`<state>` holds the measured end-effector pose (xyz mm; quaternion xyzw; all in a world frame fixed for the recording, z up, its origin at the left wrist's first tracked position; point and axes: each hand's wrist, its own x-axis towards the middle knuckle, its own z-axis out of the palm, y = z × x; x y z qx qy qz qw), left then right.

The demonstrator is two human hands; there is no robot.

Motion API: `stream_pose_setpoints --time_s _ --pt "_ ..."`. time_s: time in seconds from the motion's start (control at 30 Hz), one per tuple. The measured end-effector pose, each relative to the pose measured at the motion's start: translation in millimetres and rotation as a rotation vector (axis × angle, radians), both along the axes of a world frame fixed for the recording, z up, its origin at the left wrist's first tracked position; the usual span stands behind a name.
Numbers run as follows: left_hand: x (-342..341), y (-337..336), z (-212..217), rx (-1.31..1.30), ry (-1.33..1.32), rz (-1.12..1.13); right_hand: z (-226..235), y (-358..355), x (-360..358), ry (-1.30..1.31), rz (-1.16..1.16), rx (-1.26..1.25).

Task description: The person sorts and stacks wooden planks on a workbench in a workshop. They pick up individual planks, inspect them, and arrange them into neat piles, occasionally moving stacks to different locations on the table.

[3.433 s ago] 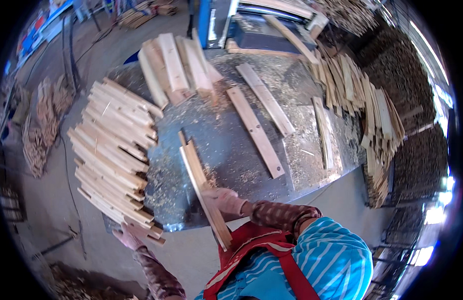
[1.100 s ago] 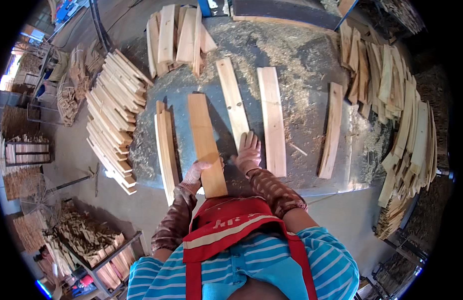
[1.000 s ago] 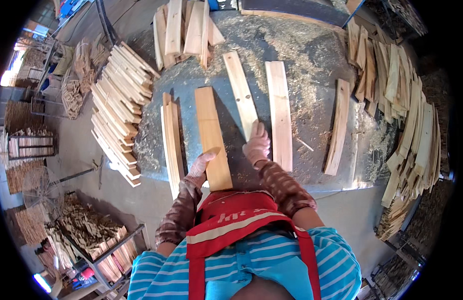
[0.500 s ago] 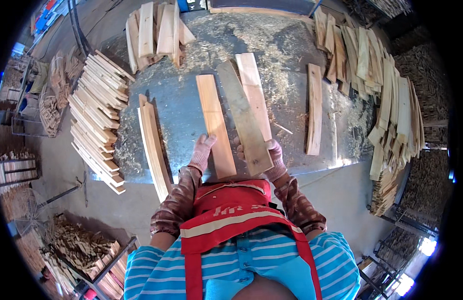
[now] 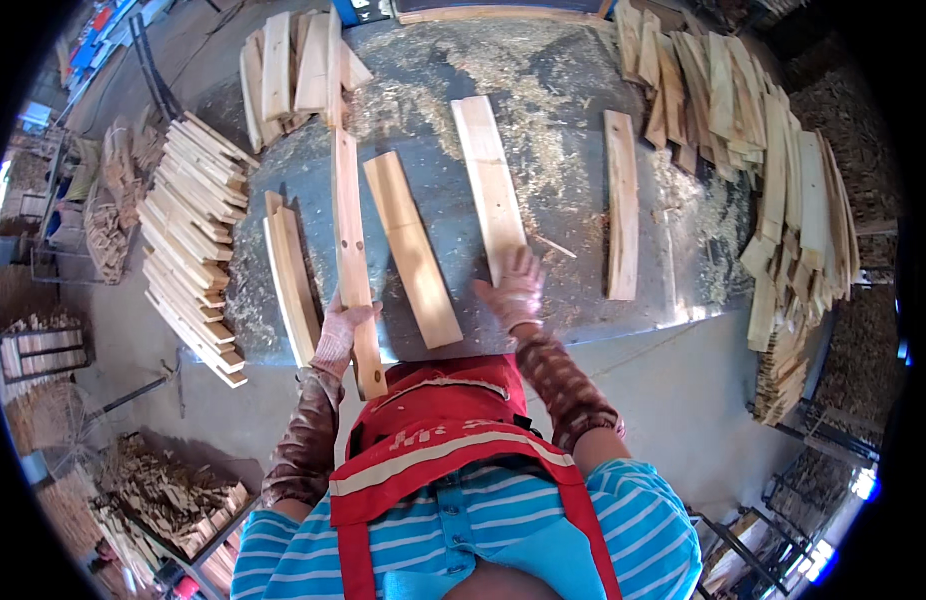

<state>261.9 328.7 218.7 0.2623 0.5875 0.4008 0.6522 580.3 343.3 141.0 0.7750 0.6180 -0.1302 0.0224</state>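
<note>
Near the lower middle of the frame, the left hand (image 5: 345,325) has its fingers closed around a knotted board (image 5: 350,225). The right hand (image 5: 513,288) lies with fingers spread over the near end of a pale board (image 5: 486,165). Between these boards, a honey-coloured board (image 5: 411,245) rests on the bench (image 5: 445,190). The work seems only partly done: at left, many strips (image 5: 188,245) are lined closely, while these three boards remain separate. Farther, heaped boards (image 5: 276,75) stay at upper left.

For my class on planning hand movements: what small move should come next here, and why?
Probably curl the right hand around the near end of the pale board: it lies spread over that end, with no closed grip visible, while the left hand holds the knotty board.
</note>
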Motion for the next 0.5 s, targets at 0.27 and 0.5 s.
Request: stream_pose_setpoints --time_s 0.27,0.5 --pt "-73 -54 -33 0.165 0.858 0.017 15 -4 19 0.572 -0.237 0.025" --pt "-86 -62 -51 -0.035 1.303 -0.105 45 -42 0 0.739 -0.300 0.052"
